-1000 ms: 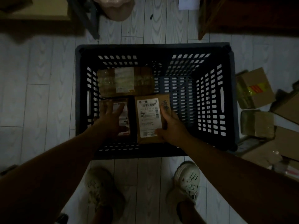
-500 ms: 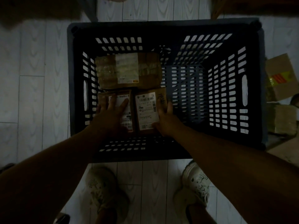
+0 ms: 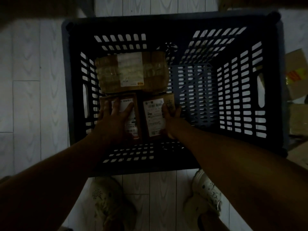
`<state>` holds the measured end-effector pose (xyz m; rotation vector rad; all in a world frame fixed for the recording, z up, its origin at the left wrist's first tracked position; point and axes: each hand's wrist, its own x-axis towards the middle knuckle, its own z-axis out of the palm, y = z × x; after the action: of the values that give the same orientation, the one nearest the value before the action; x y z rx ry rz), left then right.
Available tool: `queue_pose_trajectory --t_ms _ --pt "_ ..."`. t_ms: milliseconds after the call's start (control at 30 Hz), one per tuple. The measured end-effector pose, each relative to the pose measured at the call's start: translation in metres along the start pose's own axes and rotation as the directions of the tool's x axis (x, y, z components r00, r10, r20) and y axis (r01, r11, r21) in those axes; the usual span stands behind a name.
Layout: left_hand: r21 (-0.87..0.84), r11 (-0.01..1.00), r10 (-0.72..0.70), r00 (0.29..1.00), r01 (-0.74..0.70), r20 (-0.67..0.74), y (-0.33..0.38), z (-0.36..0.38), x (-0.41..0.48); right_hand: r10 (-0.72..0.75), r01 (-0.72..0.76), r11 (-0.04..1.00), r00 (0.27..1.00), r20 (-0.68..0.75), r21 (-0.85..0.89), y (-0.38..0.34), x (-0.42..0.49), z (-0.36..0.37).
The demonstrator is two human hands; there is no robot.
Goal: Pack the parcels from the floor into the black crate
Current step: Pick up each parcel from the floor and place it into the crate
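Both hands reach down inside the black crate, which stands on the pale plank floor in dim light. Left hand lies flat with fingers spread on top of the left small parcel, covering much of its white label. Right hand grips the right small parcel along its right edge, thumb on the top face beside the label and fingers wrapped down the side.

These two brown parcels sit side by side in the near left part of the crate, a thin dark gap between them. Just beyond them the large parcel lies flat against the far wall and close to the left wall. It is wrapped in shiny clear tape and carries a white label with a yellow mark at its lower corner. Its near edge meets the far ends of the two small parcels. The right half of the crate shows only its slotted bottom.

Outside the crate, on the floor at the right edge of the view, lie more cardboard parcels. One is a taped box with yellow and red markings, and below it is a plain box. Two light shoes stand on the floor just before the crate's near wall.
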<state>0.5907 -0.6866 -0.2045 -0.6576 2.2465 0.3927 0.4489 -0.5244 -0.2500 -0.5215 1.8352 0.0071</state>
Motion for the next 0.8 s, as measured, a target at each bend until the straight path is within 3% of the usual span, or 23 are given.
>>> queue_pose_trajectory --t_ms 200,433,633,800 --pt "-0.011 1.0 -0.028 0.999 0.029 0.041 0.014 -0.038 -0.039 -0.031 0.034 0.999 0.992 -0.121 0.016 -0.005 -0.064 -0.03" --pt "-0.129 0.991 -0.033 0.999 0.028 -0.036 0.044 -0.151 -0.16 -0.051 0.086 0.983 0.976 -0.211 0.161 0.001 -0.237 -0.129" --pt "-0.286 0.952 -0.129 0.99 0.107 -0.061 0.094 -0.243 -0.321 -0.141 0.145 0.989 0.946 -0.291 -0.005 0.005 -0.41 -0.191" --pt "-0.324 0.945 -0.113 0.969 0.036 -0.221 0.147 -0.307 -0.436 -0.196 0.157 0.979 0.898 -0.394 -0.13 0.011 -0.531 -0.21"
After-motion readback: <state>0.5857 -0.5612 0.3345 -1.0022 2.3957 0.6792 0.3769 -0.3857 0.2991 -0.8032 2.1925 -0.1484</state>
